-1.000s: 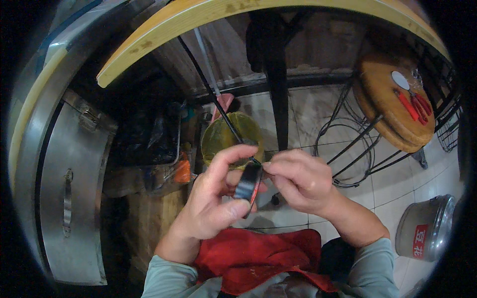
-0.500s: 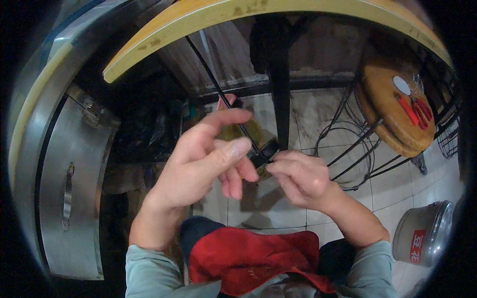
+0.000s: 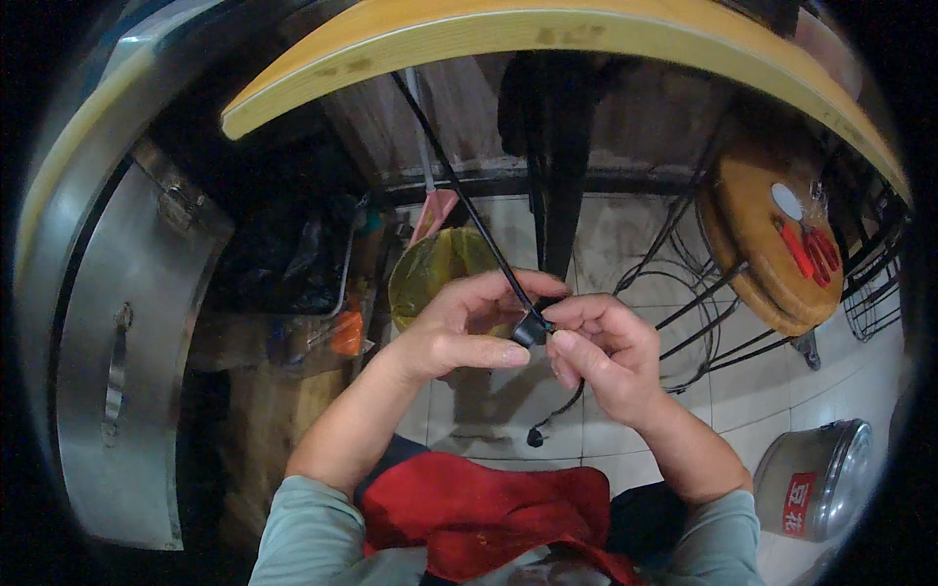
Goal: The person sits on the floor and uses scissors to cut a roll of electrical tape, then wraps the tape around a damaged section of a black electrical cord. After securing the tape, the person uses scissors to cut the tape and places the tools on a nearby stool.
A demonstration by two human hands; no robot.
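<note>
Steel cabinet (image 3: 127, 361) at far left; left hand (image 3: 459, 327) curled, cradling a small black fitting (image 3: 531, 329) on a black cable (image 3: 459, 190); right hand (image 3: 601, 356) pinching its end. Mid-adjustment, seemingly; next move likely needs steady fingertip grip.

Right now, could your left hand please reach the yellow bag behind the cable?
Probably yes: the left hand lies just before the yellow bag, nothing between, but it holds the black cable.
</note>
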